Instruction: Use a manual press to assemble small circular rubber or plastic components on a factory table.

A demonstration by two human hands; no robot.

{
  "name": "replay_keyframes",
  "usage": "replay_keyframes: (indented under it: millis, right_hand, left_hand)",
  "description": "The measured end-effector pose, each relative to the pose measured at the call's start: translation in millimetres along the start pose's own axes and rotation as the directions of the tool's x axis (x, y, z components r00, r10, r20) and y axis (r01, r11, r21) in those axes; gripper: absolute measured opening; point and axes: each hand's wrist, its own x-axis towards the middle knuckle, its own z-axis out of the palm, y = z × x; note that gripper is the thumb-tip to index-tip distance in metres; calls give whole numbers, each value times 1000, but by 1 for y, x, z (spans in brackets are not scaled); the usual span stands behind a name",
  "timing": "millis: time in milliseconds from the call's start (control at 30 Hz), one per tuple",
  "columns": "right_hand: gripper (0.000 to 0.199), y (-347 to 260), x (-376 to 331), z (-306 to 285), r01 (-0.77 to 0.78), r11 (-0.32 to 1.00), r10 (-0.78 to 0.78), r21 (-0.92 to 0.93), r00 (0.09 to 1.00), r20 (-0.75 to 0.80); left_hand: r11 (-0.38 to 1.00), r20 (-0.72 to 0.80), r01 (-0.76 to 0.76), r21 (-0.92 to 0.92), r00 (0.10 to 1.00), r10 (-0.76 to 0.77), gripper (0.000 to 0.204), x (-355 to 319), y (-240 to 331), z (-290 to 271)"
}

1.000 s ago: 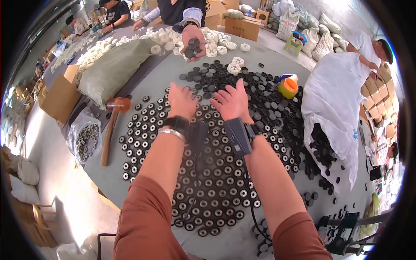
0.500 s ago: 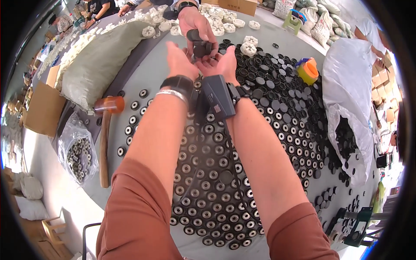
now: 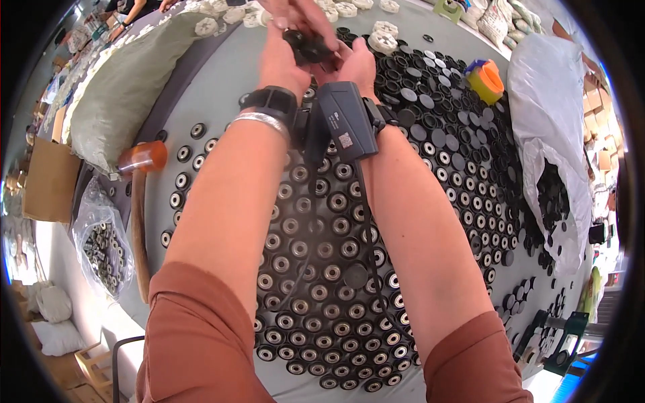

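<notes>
At the far edge of the table my left hand (image 3: 282, 64) and my right hand (image 3: 357, 70) are cupped together around several black round caps (image 3: 310, 48). Another person's hand (image 3: 306, 17) reaches in from the far side, directly above the caps and touching them. Most of my fingertips are hidden behind the caps. Under my forearms lie many black wheels with metal bearing centres (image 3: 331, 272), spread over the grey table. To the right of my right hand is a heap of black rings and flat discs (image 3: 437, 101).
An orange-headed mallet (image 3: 143, 158) lies at left, near a plastic bag of bearings (image 3: 104, 252) and a large green-grey sack (image 3: 127, 101). A white sack (image 3: 547, 101) spills black parts at right. A yellow-orange tape roll (image 3: 485, 82) and white plastic parts (image 3: 384, 38) stand farther off.
My view has shifted, so the table sits lower and the mallet farther left. The other person's hand has turned over the caps, which now lie lower between my hands.
</notes>
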Motion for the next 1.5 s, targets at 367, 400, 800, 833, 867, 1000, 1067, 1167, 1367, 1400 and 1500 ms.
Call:
replay_keyframes:
  millis: [367,400,800,833,867,1000,1067,1167,1367,1400,1500]
  right_hand:
    - [43,-20,-73,-4,73,997,-73,25,997,-25]
    - [41,-24,-83,-6,96,995,-96,-8,995,26]
    - [33,-67,-236,14,105,993,-102,58,993,-63]
    - [33,-67,-239,6,117,993,-120,-34,988,-94]
    - [33,-69,-251,5,112,994,-112,-1,988,-107]
    - [35,-108,-294,-19,-73,977,117,198,969,-219]
    - [39,-135,-317,-36,-155,940,236,303,938,-253]
    - [37,-182,-382,-78,-225,963,246,148,959,-142]
    - [26,-285,-592,-172,-415,842,397,-345,909,-126]
    - [25,-306,-626,-189,-431,773,404,-466,900,-162]
    - [27,-370,-716,-241,-402,618,180,-676,909,-376]
  left_hand:
    - [994,-8,-35,-106,999,34,54,-67,-22,13]
    - [996,37,-49,-80,998,52,54,-79,-24,16]
    - [917,172,-309,254,947,271,64,-248,-3,52]
    - [953,151,-267,141,957,246,67,-263,-5,60]
    - [906,169,-377,190,922,348,68,-274,-9,59]
    - [884,243,-433,177,890,387,73,-331,-33,71]
    - [933,241,-334,135,924,296,70,-363,-48,80]
    - [899,269,-399,179,899,345,74,-420,-69,98]
    - [834,460,-445,328,846,270,62,-542,-120,62]
    - [792,516,-464,396,826,226,57,-564,-131,47]
    - [672,583,-464,577,810,59,39,-622,-160,3]
